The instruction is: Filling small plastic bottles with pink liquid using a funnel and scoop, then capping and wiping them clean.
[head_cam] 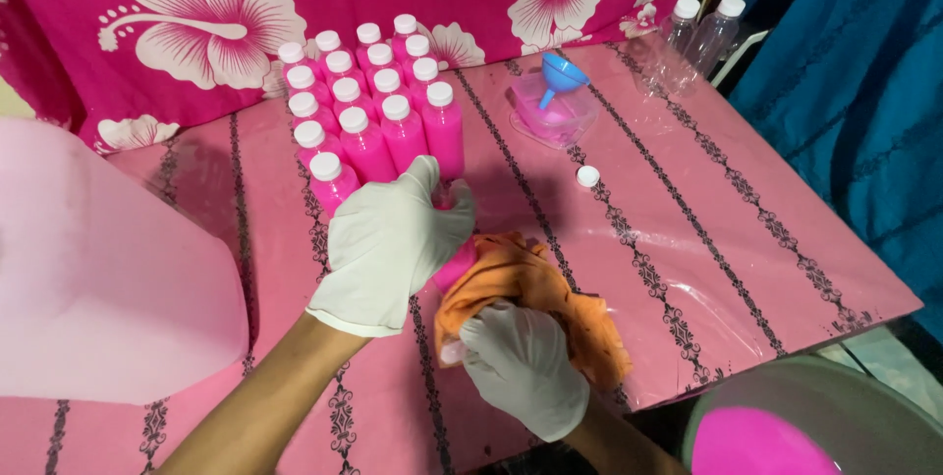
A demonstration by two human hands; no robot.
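Left hand [393, 244]: gloved, wrapped around a pink bottle [454, 264], uncapped as far as can be told.
Right hand [521, 367]: gloved, clenched on an orange cloth [535, 293] pressed against the bottle.
Bottle's place: table centre, just near of the capped pink bottles [368, 107].
Loose cap [587, 176]: right, apart.
Risk: likely spill if tipped while rubbed; elbow could topple the rows.

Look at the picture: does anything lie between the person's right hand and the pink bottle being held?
Yes. The orange cloth is wrapped around the lower part of the pink bottle, so the right hand grips it through the cloth. The left hand holds the bottle's upper part directly, with nothing visible between.
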